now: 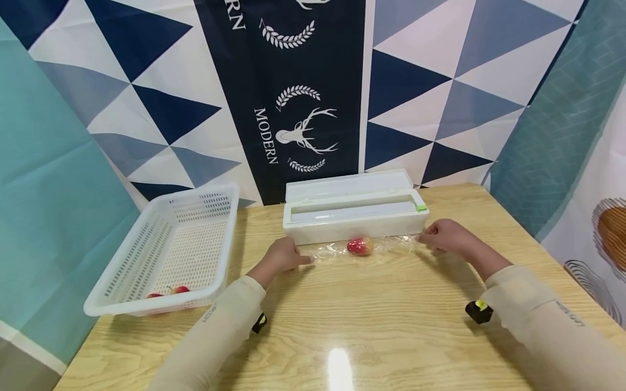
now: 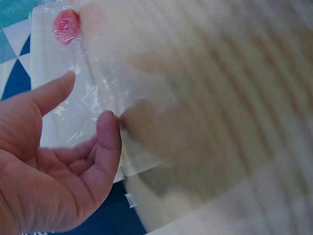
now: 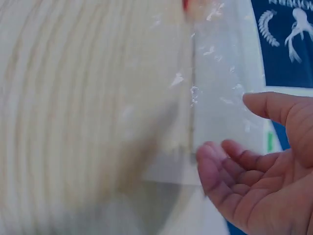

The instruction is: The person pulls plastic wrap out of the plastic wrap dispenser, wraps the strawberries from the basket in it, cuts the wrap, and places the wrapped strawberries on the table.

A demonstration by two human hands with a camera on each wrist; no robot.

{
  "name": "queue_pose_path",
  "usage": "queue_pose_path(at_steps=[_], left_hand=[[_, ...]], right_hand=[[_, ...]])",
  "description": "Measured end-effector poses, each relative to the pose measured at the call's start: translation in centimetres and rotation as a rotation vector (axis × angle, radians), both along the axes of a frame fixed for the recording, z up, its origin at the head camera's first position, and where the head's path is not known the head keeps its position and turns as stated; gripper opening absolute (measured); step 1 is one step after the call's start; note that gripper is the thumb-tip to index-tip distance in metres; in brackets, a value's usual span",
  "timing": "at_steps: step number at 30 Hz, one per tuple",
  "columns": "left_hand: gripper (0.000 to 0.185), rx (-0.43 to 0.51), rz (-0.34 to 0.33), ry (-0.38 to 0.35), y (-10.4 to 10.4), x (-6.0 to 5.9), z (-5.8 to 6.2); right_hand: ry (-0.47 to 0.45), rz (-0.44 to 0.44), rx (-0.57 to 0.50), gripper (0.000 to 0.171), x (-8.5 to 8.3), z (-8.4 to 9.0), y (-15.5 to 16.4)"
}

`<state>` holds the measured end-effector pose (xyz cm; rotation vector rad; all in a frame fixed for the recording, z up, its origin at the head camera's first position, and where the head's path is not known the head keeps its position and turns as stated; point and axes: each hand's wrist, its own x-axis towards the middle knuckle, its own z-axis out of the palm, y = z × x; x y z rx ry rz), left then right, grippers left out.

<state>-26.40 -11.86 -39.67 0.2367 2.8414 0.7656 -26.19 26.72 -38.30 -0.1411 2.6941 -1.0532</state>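
Plainly, a sheet of cling film (image 1: pixel 362 251) lies drawn out flat on the wooden table (image 1: pixel 371 326), running from the front of the white film dispenser box (image 1: pixel 354 214), whose lid stands open. A small red fruit (image 1: pixel 359 246) sits on the film near its middle, just beside the box front, presumably so the film can be folded round it.

The left hand (image 1: pixel 281 258) is at the film's left end; in the left wrist view a fingertip (image 2: pixel 108 120) touches the film's edge, thumb apart, fingers loosely curled rather than clamped. The right hand (image 1: pixel 442 234) is at the right end, fingers curled; whether it pinches the film I cannot tell. Both forearms reach forward, low over the table.

A white perforated basket (image 1: pixel 166 252) stands well to the left, holding more red fruit (image 1: pixel 178 290).
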Motion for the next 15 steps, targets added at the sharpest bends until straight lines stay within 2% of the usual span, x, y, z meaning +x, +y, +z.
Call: queue_pose_path(at_steps=[3,7,12,15], left_hand=[[0.056,0.035,0.036,-0.022,-0.3,-0.1,-0.3],[0.051,0.083,0.104,-0.038,-0.2,-0.4,-0.4],[0.045,0.28,0.187,-0.091,-0.1,-0.8,-0.8],[0.044,0.422,0.236,-0.125,-0.1,-0.9,-1.1]], right_hand=[[-0.165,-0.042,-0.128,0.046,-0.4,-0.7,-0.1],[-0.271,-0.102,-0.334,0.058,-0.5,-1.1,-0.6],[-0.358,-0.174,-0.636,0.065,-0.5,-1.0,-1.0],[-0.371,-0.222,-0.72,0.069,-0.3,-1.1,-1.3]])
